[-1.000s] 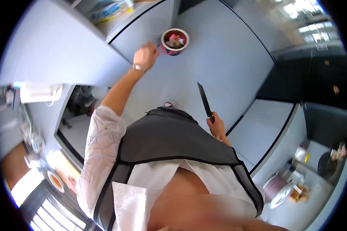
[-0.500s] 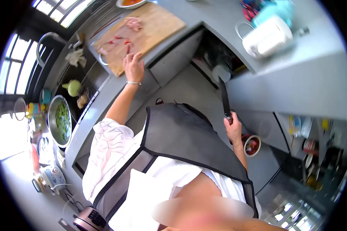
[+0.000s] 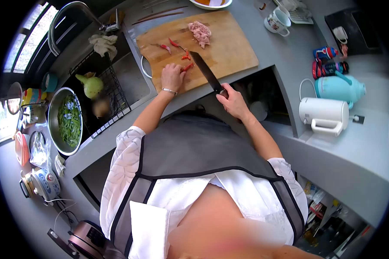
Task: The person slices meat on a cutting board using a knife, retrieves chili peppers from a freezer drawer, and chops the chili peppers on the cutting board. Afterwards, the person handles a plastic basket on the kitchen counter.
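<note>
My right hand point(image 3: 233, 102) is wrapped round the handle of a kitchen knife point(image 3: 206, 73) with a wide dark blade. The blade slants over the wooden cutting board point(image 3: 229, 47), its tip close to cut red pieces. At the board's near left edge my left hand point(image 3: 173, 77) has its fingers curled down on a red chili pepper point(image 3: 187, 67). More red chilies point(image 3: 165, 48) and small red bits point(image 3: 186, 56) lie just beyond the fingers. A heap of raw minced or chopped meat point(image 3: 200, 33) sits farther back on the board.
Left of the board is a sink with a black wire rack point(image 3: 116, 110) and a green gourd point(image 3: 92, 86). A steel bowl of greens point(image 3: 69, 121) stands beside it. On the right counter are a white appliance point(image 3: 324, 114), a turquoise kettle point(image 3: 339, 90) and a mug point(image 3: 277, 21).
My right hand has brought the knife from low on the right, beside the counter, up over the board. My left hand has settled on the chili pepper. The view has turned.
</note>
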Action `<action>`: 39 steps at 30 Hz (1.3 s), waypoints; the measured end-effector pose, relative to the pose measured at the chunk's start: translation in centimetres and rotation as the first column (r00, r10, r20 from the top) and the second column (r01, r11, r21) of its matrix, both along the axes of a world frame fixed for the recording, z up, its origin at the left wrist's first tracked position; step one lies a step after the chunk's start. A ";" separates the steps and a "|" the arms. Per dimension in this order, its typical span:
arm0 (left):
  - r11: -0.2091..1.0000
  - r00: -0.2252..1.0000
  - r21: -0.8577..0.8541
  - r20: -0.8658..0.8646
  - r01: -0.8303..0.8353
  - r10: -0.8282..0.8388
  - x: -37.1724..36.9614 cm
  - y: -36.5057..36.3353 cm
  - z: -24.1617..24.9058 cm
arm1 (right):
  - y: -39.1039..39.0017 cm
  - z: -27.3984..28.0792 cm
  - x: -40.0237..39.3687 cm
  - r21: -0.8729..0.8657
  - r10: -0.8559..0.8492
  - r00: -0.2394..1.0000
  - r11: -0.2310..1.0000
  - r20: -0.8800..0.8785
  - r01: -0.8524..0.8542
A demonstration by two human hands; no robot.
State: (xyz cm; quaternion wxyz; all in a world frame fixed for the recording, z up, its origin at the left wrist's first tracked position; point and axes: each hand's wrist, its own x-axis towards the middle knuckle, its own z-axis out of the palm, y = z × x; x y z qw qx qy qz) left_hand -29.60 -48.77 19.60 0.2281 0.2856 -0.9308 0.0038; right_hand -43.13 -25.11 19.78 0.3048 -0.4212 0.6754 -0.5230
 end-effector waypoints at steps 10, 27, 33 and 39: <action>0.998 0.992 -0.060 -0.128 0.010 -0.017 0.8 0.8 1.6 | -10.4 2.7 -6.4 0.118 0.384 0.875 0.923 -0.295 -0.366; 0.975 0.971 -0.120 -0.172 -0.187 0.165 -1.1 3.9 -0.5 | -14.2 6.2 -9.1 0.276 0.717 0.540 0.681 -0.441 -0.678; 0.969 0.925 -0.068 -0.319 -0.239 0.206 -1.5 5.1 -0.6 | -14.2 5.3 -8.9 0.294 0.754 0.470 0.628 -0.458 -0.721; 0.976 0.889 0.015 -0.410 -0.215 0.202 -1.7 5.9 -1.3 | -14.7 3.5 -7.2 0.265 0.732 0.462 0.638 -0.501 -0.723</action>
